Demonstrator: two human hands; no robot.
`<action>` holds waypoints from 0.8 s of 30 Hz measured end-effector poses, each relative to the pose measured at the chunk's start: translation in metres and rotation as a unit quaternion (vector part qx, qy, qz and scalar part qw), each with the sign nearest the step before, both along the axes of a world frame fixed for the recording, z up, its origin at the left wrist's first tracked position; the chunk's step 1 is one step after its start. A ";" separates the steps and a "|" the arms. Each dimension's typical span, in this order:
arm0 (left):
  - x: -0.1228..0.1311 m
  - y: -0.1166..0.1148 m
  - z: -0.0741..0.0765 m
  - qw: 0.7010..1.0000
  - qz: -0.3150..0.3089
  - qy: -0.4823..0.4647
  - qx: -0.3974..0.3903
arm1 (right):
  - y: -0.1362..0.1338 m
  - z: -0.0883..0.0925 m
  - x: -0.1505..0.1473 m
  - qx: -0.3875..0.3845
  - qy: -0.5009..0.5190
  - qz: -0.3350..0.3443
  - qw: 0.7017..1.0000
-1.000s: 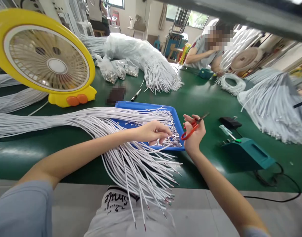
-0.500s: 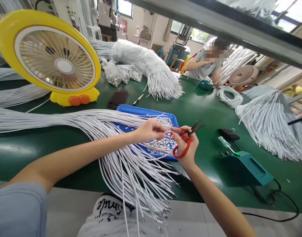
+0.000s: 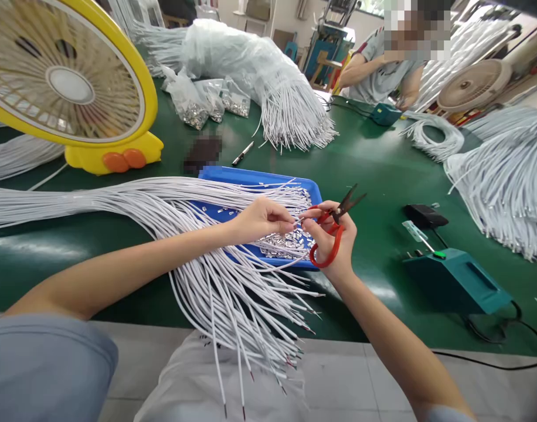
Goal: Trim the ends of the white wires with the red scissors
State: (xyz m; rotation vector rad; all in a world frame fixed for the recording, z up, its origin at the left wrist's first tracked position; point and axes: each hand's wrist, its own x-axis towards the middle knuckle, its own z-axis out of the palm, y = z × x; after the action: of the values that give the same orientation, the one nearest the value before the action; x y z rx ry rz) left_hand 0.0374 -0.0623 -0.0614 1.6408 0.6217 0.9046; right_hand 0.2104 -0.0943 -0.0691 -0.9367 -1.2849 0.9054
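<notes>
My left hand [image 3: 266, 220] is closed in a pinch on a thin whitish cable end [image 3: 298, 221], small and partly hidden by the fingers. Close against it, my right hand [image 3: 345, 246] holds scissors [image 3: 337, 249] by their red loops; the dark blades point up and away, slightly apart. The right thumb and forefinger also reach the cable end. Below both hands is a blue tray [image 3: 259, 174] with many small silvery metal pieces [image 3: 290, 241]. A thick bundle of white cables [image 3: 198, 258] lies across the tray, its stripped ends hanging over the table's front edge.
A yellow fan [image 3: 132, 155] stands at left. Bags of metal parts [image 3: 193, 111], a pen [image 3: 242, 153] and a wrapped cable bundle [image 3: 228, 58] lie behind the tray. A green corded device [image 3: 462, 281] and more cables [image 3: 506, 176] are at right. Another person [image 3: 378, 70] sits across the green table.
The head view has tilted down and come a little closer. Both hands stay together over the tray, and the scissors remain in the right hand.
</notes>
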 end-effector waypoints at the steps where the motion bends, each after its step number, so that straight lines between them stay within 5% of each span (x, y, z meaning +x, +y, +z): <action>1: 0.000 0.000 0.000 1.000 0.016 0.012 0.020 | 0.001 0.000 0.001 0.001 -0.004 0.000 1.000; 7: 0.001 -0.004 0.000 0.985 0.080 0.063 0.142 | 0.002 0.002 0.001 0.034 -0.047 -0.005 0.998; 16: 0.001 -0.006 -0.004 0.976 0.118 0.044 0.179 | -0.006 -0.007 -0.007 0.107 -0.110 -0.033 0.988; 24: 0.003 -0.005 -0.005 0.987 0.117 -0.020 0.107 | 0.005 -0.021 -0.002 0.114 -0.117 -0.056 0.985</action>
State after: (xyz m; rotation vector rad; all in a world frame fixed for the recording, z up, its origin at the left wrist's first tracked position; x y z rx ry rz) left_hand 0.0400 -0.0673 -0.0665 1.7606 0.7195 1.2062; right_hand 0.2082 -0.0892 -0.0896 -0.9421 -1.4842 0.5595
